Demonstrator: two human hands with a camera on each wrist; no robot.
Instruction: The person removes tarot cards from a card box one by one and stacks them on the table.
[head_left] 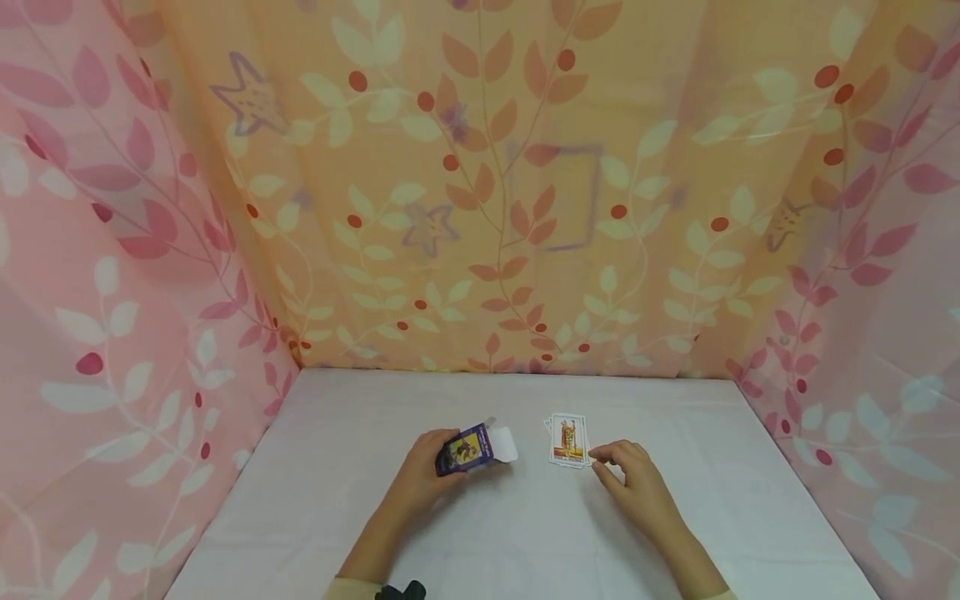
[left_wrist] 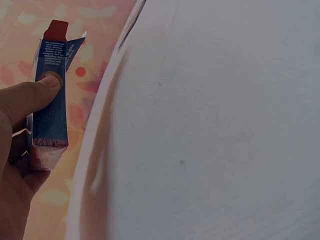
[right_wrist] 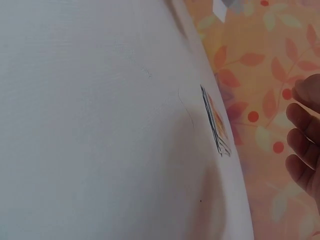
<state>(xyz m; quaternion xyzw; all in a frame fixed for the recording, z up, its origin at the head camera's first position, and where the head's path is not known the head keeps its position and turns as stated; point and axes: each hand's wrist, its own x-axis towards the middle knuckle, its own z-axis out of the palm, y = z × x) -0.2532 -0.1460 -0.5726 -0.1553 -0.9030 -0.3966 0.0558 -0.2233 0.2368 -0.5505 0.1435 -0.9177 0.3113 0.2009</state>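
Observation:
My left hand (head_left: 420, 477) grips a dark blue playing card box (head_left: 463, 450) above the table, its white flap standing out to the right. In the left wrist view the thumb presses the narrow side of the card box (left_wrist: 52, 112); whether cards are inside is hidden. A small, uneven stack of playing cards (head_left: 568, 439) lies on the table, a yellow and red picture card face up on top. Just right of the stack is my right hand (head_left: 637, 482), fingers bent loosely. From the right wrist, the hand (right_wrist: 306, 135) shows nothing in it, apart from the cards (right_wrist: 215, 122).
A white cloth covers the table (head_left: 337, 500). Behind it hangs an orange leaf-patterned curtain (head_left: 480, 250), with pink curtains (head_left: 112, 333) along both sides. A small black object (head_left: 402, 591) shows by the left sleeve at the lower edge.

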